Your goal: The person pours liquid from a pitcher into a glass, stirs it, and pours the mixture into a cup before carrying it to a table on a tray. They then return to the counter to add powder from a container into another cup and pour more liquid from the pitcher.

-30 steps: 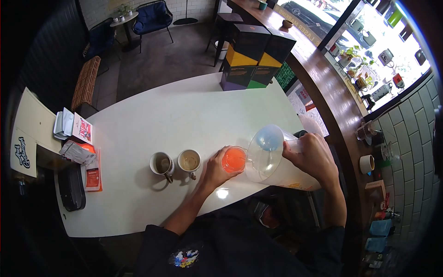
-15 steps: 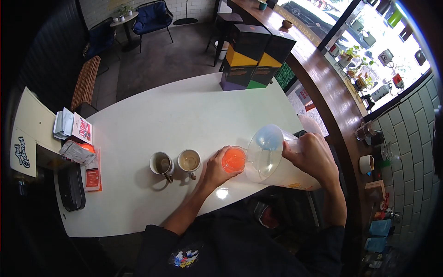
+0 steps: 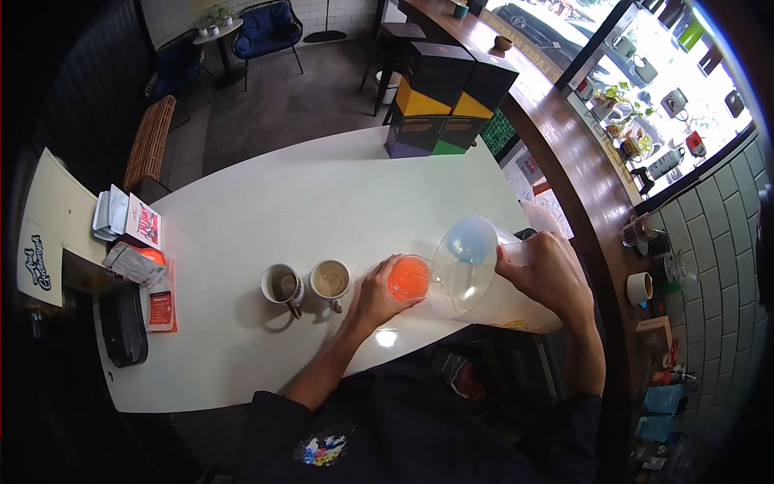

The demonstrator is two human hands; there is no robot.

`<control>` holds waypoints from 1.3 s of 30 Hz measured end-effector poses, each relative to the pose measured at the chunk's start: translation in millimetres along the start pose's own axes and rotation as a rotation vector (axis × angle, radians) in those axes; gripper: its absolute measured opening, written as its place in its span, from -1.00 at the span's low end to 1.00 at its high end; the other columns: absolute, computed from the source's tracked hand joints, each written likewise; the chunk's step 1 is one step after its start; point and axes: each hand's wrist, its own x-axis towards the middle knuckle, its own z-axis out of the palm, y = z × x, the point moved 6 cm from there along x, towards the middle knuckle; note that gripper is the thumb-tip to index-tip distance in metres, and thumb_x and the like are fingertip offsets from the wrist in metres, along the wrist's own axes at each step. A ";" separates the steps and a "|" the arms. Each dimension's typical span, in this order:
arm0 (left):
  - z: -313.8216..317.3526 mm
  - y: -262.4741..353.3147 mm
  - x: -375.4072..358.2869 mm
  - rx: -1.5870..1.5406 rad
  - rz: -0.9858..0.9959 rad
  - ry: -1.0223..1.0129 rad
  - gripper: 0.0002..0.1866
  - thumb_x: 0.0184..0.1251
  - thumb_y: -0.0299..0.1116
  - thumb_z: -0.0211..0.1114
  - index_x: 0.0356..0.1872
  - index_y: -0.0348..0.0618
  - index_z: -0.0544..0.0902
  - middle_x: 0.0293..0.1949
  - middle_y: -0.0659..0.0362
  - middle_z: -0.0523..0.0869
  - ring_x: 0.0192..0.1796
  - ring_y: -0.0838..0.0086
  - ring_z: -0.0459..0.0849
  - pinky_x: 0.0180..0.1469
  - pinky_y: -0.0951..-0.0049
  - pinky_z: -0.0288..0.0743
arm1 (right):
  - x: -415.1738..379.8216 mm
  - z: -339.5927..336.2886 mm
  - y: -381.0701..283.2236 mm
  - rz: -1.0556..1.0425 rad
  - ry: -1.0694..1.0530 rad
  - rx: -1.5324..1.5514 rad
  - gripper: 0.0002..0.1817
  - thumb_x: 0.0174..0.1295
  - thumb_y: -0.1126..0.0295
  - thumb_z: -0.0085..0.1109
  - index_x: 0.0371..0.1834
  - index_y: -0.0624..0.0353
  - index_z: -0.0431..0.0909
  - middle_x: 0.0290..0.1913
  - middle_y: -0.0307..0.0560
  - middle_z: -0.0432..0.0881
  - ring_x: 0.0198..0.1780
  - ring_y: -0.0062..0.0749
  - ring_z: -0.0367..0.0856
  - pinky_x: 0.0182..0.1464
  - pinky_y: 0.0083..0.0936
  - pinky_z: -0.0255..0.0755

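My left hand [image 3: 382, 294] is wrapped around a cup [image 3: 409, 279] that looks orange inside, on the white table. Its fingers curl along the cup's left and near sides. My right hand [image 3: 550, 274] grips the handle of a large translucent plastic pitcher [image 3: 465, 278], which is tilted toward the cup. The pitcher's lip is at the cup's right edge, and a thin clear stream seems to run into the cup. To the left of my left hand stand two mugs, a nearer one [image 3: 330, 280] and a farther one [image 3: 281, 285], both with their handles toward me.
Stacked dark boxes [image 3: 439, 97] stand at the table's [image 3: 266, 202] far right corner. Cards and packets [image 3: 137, 262] sit at the left end beside a black tray [image 3: 124, 327]. A wooden counter [image 3: 556, 121] runs along the window on the right.
Hands, cup and pitcher hold almost the same positions. The pitcher stays tilted over the cup's edge, with only a very slight shift.
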 end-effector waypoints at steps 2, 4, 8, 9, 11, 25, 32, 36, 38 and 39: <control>0.7 -1.3 -0.2 0.010 0.001 0.007 -0.08 -0.29 -0.23 0.70 0.22 -0.29 0.47 0.09 -0.09 0.65 0.13 0.10 0.65 0.17 0.22 0.56 | 0.2 -0.6 0.2 0.022 -0.025 0.008 -0.38 0.04 0.02 0.29 -0.68 0.56 0.53 -0.72 0.34 0.46 -0.62 0.16 0.54 -0.38 -0.19 0.50; 0.7 -1.1 -0.4 0.009 -0.001 0.008 -0.08 -0.30 -0.23 0.70 0.22 -0.29 0.47 0.09 -0.09 0.65 0.13 0.09 0.65 0.17 0.22 0.55 | 0.5 -0.2 1.1 0.022 -0.019 0.016 -0.38 0.04 0.02 0.29 -0.68 0.56 0.54 -0.72 0.34 0.46 -0.63 0.16 0.54 -0.39 -0.19 0.49; -0.8 2.2 0.6 0.001 -0.023 -0.010 -0.08 -0.30 -0.23 0.70 0.22 -0.28 0.47 0.10 -0.08 0.65 0.13 0.10 0.65 0.18 0.22 0.55 | 0.3 -0.4 5.6 0.017 0.004 0.035 -0.39 0.04 0.04 0.29 -0.65 0.56 0.54 -0.71 0.33 0.45 -0.64 0.13 0.53 -0.41 -0.20 0.47; 0.8 -0.4 0.4 0.001 -0.023 -0.010 -0.08 -0.30 -0.23 0.70 0.22 -0.28 0.47 0.10 -0.08 0.65 0.13 0.10 0.65 0.18 0.22 0.55 | 0.2 0.4 8.1 0.017 0.004 0.036 -0.39 0.04 0.04 0.29 -0.65 0.56 0.54 -0.71 0.33 0.45 -0.64 0.13 0.53 -0.41 -0.20 0.47; 3.8 -6.1 -0.9 -0.004 0.009 0.014 -0.10 -0.25 -0.03 0.68 0.15 -0.29 0.49 0.04 -0.08 0.66 0.09 0.05 0.64 0.17 0.18 0.51 | 0.3 0.6 16.4 0.025 0.049 0.131 -0.41 0.05 0.07 0.29 -0.67 0.56 0.53 -0.72 0.32 0.44 -0.65 0.12 0.50 -0.43 -0.22 0.46; 1.8 -1.6 -1.7 -0.030 0.042 0.059 -0.18 -0.12 0.03 0.62 0.11 -0.30 0.52 0.03 -0.08 0.67 0.07 0.06 0.65 0.16 0.19 0.52 | -35.7 -41.1 151.6 0.344 0.501 0.755 -0.60 0.25 0.13 0.35 -0.37 0.15 0.34 -0.57 -0.27 0.40 -0.72 -0.74 0.21 -0.69 -0.70 0.08; 3.7 -5.3 -1.9 -0.030 0.029 0.044 -0.18 -0.13 0.01 0.62 0.13 -0.30 0.52 0.03 -0.07 0.67 0.07 0.08 0.66 0.16 0.21 0.53 | -22.4 -88.1 160.5 0.334 0.857 1.113 -0.56 0.33 0.05 0.14 -0.62 0.05 0.38 -0.74 -0.49 0.17 -0.73 -0.80 0.06 -0.65 -0.66 -0.14; 2.0 -3.2 -0.9 -0.031 0.064 0.061 -0.19 -0.13 -0.01 0.61 0.13 -0.30 0.52 0.02 -0.06 0.68 0.06 0.09 0.66 0.14 0.20 0.55 | 10.9 -69.9 175.5 0.216 1.007 1.268 -0.56 0.31 0.11 0.16 -0.70 0.02 0.34 -0.76 -0.46 0.15 -0.76 -0.76 0.02 -0.68 -0.61 -0.18; -0.2 -0.4 -0.5 -0.017 0.067 0.050 -0.20 -0.14 -0.03 0.62 0.12 -0.30 0.52 0.01 -0.06 0.68 0.04 0.08 0.67 0.13 0.20 0.56 | 36.3 -46.6 183.4 0.179 1.004 1.285 -0.53 0.29 0.13 0.19 -0.74 0.01 0.31 -0.77 -0.44 0.16 -0.77 -0.73 0.05 -0.68 -0.62 -0.17; -0.5 -1.0 -0.7 -0.014 0.069 0.054 -0.20 -0.14 -0.03 0.62 0.12 -0.30 0.52 0.01 -0.06 0.68 0.04 0.08 0.67 0.13 0.20 0.56 | 47.1 -31.1 182.6 0.207 1.036 1.286 -0.52 0.28 0.14 0.20 -0.76 0.01 0.29 -0.78 -0.43 0.18 -0.78 -0.72 0.06 -0.69 -0.62 -0.16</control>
